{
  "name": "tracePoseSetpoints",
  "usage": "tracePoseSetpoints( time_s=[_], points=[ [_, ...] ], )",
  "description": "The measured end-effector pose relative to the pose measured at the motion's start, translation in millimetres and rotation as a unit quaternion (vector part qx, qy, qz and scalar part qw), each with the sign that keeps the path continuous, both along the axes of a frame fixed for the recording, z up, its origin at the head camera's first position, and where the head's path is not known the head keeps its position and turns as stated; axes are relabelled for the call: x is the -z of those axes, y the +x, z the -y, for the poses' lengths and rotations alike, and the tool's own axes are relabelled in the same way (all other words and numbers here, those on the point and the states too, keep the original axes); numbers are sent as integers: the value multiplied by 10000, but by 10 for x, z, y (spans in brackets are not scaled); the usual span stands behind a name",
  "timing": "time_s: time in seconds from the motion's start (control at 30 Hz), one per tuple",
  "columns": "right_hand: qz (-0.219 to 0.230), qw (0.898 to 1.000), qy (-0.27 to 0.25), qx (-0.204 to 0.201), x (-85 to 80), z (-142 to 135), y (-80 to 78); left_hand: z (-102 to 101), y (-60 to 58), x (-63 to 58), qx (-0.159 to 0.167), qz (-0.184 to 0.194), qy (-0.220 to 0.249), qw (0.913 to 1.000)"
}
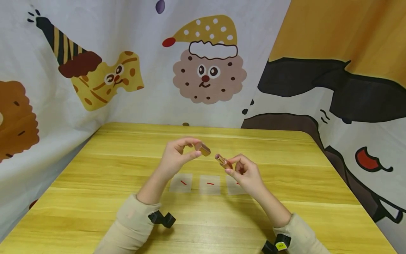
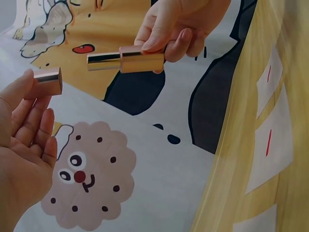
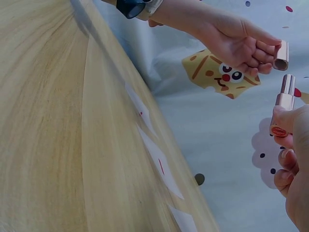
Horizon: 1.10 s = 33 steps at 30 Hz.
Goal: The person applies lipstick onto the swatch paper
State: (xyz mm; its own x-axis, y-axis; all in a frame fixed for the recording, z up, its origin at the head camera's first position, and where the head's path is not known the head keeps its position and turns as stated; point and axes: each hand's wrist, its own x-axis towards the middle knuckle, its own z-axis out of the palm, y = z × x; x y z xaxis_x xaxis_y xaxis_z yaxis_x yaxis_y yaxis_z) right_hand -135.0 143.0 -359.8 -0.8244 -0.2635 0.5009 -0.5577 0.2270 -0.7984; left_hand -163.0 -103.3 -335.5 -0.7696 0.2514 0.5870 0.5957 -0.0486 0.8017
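Note:
My left hand (image 1: 173, 155) pinches a rose-gold lipstick cap (image 1: 203, 149) between thumb and fingers, its open end facing the other hand. In my right hand (image 1: 247, 173) is the lipstick tube (image 1: 223, 161), gripped by its base with the narrower metal neck pointing at the cap. A short gap separates cap and tube, both held above the table. The left wrist view shows the tube (image 2: 142, 62) level with the cap (image 2: 47, 83). A red round label (image 3: 278, 131) is on the tube's bottom in the right wrist view.
Three white paper squares lie in a row on the wooden table (image 1: 95, 183): a left one (image 1: 180, 188), a middle one (image 1: 209, 190) and a right one (image 1: 234, 189), partly behind my right hand. Each bears a short red stroke. A cartoon-printed curtain (image 1: 133, 109) hangs behind the table.

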Motion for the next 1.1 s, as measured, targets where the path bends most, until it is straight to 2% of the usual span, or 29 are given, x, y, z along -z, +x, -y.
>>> tracePoseSetpoints(
  time_s=[0.63, 1.1],
  points=[
    [-106, 9999, 87, -49, 2, 4, 4, -176, 62, 71, 32, 185, -19, 9998],
    [-428, 9989, 114, -122, 14, 20, 6, -242, 30, 171, 7, 314, -136, 9994]
  ],
)
